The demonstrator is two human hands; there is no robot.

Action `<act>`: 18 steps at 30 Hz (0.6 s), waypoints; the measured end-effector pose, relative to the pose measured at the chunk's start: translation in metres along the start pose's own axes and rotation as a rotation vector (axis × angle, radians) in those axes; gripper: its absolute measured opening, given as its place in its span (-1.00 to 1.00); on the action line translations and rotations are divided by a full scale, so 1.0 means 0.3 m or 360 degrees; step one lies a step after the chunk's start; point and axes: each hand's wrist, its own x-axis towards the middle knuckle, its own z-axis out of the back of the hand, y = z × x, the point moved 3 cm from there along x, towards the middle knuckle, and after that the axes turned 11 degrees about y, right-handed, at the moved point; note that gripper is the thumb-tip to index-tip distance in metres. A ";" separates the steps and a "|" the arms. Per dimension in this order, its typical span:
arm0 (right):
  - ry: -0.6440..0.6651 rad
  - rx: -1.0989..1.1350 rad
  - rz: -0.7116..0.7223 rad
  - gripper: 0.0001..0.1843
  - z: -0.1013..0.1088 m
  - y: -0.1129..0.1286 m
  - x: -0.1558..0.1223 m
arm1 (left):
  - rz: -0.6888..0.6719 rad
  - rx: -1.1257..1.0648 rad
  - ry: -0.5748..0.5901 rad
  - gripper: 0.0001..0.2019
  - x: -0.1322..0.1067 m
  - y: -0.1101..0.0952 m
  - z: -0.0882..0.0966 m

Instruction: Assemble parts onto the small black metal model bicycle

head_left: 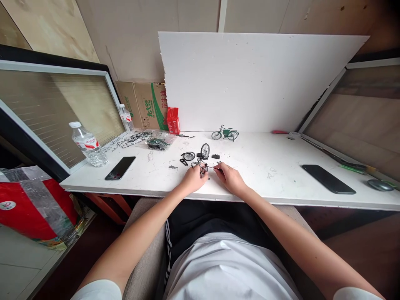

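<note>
- White shirt (231, 266) nearest us, the person sitting up to the white table (250, 152).
- Left hand (193, 179): fingers closed round a small black bicycle frame (204, 166), near the table's front edge.
- Right hand (230, 177): fingertips pinching a thin dark rod (211, 167), aimed at that frame; contact I can't tell.
- Upright wheel (205, 150) just behind; flat wheel (188, 156) beside it.
- Green model bicycle (225, 133) farther back.
</note>
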 end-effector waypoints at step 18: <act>0.0139 0.0131 -0.0089 -0.71 0.001 0.001 0.006 | 0.0045 0.0100 0.0019 -0.89 -0.002 0.002 -0.013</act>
